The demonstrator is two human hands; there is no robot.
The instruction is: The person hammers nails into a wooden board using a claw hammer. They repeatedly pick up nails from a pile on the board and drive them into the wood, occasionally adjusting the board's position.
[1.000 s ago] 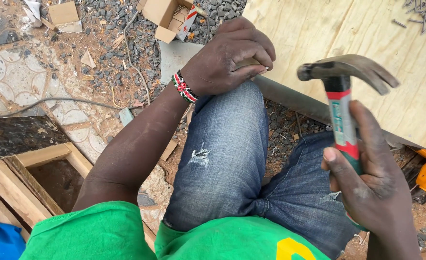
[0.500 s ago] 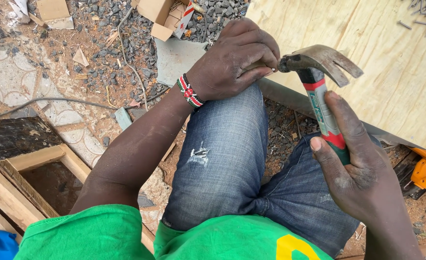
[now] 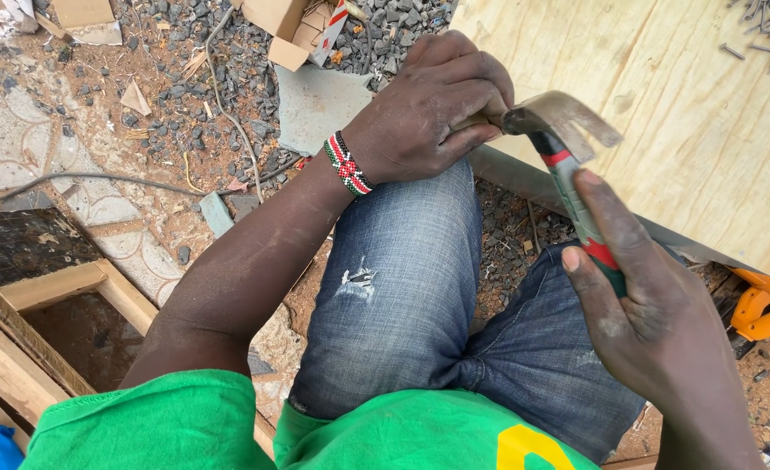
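Observation:
My right hand (image 3: 642, 300) grips a claw hammer (image 3: 568, 152) by its red, green and grey handle; the steel head points left and touches the fingers of my left hand. My left hand (image 3: 433, 109) is closed into a fist on my left knee, at the edge of a pale plywood sheet (image 3: 663, 113). Whatever the fingers pinch is hidden. A beaded bracelet (image 3: 347, 164) circles that wrist. My jeans (image 3: 420, 287) and green shirt (image 3: 176, 426) fill the lower frame.
Loose nails (image 3: 768, 26) lie on the plywood's far right corner. A torn cardboard box (image 3: 302, 26) sits on gravel ahead. A wooden frame (image 3: 28, 339) with a dark board stands at left. A cable (image 3: 98, 178) crosses the ground. An orange tool (image 3: 768, 305) lies at right.
My right hand has swung the hammer leftward and down, from clear of my left hand to its head meeting the left fist. The left hand has stayed on the knee.

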